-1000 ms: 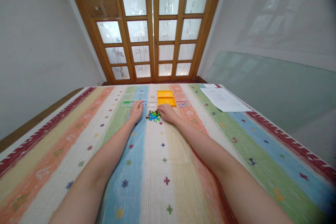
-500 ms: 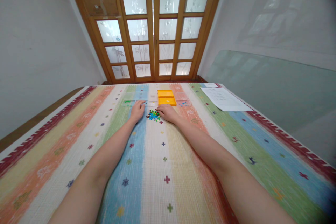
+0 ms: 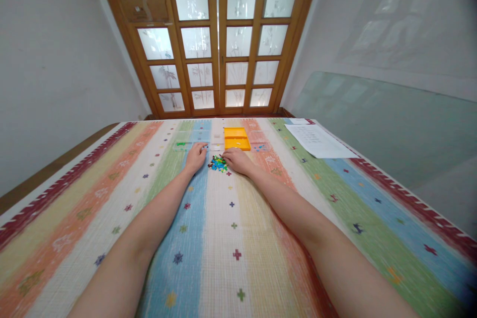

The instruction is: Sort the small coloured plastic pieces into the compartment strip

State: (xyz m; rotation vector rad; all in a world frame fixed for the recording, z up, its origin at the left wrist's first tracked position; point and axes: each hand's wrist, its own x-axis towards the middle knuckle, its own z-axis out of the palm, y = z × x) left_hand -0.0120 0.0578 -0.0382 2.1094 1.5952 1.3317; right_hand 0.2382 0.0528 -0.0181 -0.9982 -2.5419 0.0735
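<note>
- As we look along the cloth-covered desk (image 3: 218, 268), our 2 forearms stretch forward over it, well apart at the elbows.
- Our right hand (image 3: 238, 160) lies at the right of a pile of small pieces (image 3: 218, 164), fingers bent, their tips at its upper right edge.
- Our left hand (image 3: 196, 157) is to the left of the pile, apart from it, fingers curled near a clear tray (image 3: 178, 150).
- Each grip is small and partly hidden in our view, so we cannot tell how narrow it is or whether it holds a piece.
- The pile sits between our hands on a white stripe, mixing blue, green, yellow and dark brown.
- Just beyond our right hand, a yellow case (image 3: 235, 132) lies open.
- We see green pieces (image 3: 181, 144) in the clear tray and blue pieces (image 3: 260, 147) right of the case.
- Farther right lies a printed sheet (image 3: 318, 141).
</note>
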